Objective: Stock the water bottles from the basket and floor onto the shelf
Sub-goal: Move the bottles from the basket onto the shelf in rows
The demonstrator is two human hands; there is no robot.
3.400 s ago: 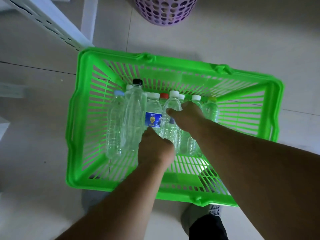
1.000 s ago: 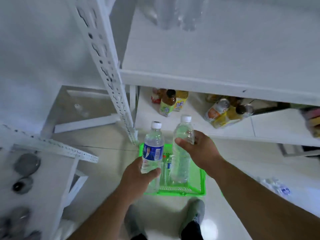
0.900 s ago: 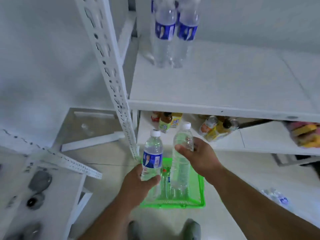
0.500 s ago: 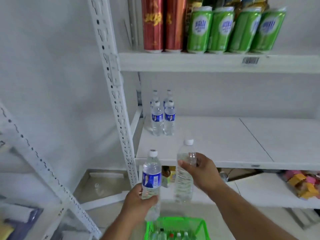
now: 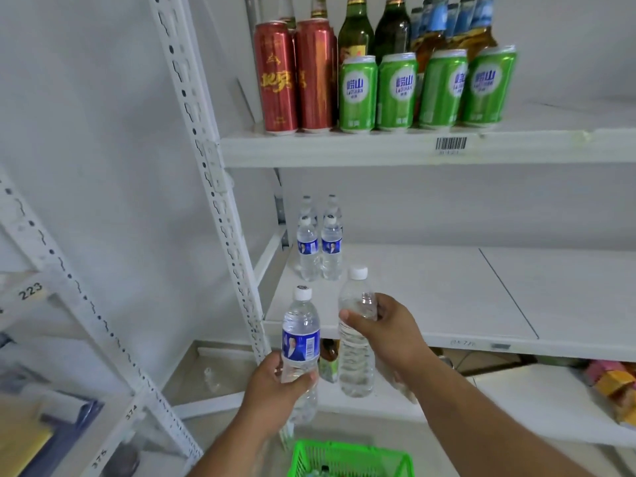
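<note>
- The left hand [image 5: 275, 383] grips a labelled bottle [image 5: 300, 342] round its lower half, fingers curled about it, holding it upright with its white cap on top.
- The right hand [image 5: 389, 335] grips a plain bottle [image 5: 356, 339] round its upper part, thumb across the front; this one also stands upright and has a white cap.
- The two held bottles are side by side, close but apart, in front of the near edge of the middle shelf [image 5: 447, 297].
- At the far left of that shelf stand four shelf bottles [image 5: 320, 246] with blue labels, in two rows of two, packed close.
- On the top shelf [image 5: 378, 149] stand red cans [image 5: 296, 77] on the left and green cans [image 5: 426, 87] to their right, with glass bottles [image 5: 392, 29] behind them.
- A barcode sticker [image 5: 451, 144] sits on the front edge of the top shelf.
- The green basket [image 5: 347, 459] is on the floor at the near edge of the view, below the hands; only its far rim shows.
- A perforated white upright [image 5: 213, 187] carries the shelves on the left.
- A lower shelf [image 5: 516, 401] holds coloured packets [image 5: 616, 383] at the far right.
</note>
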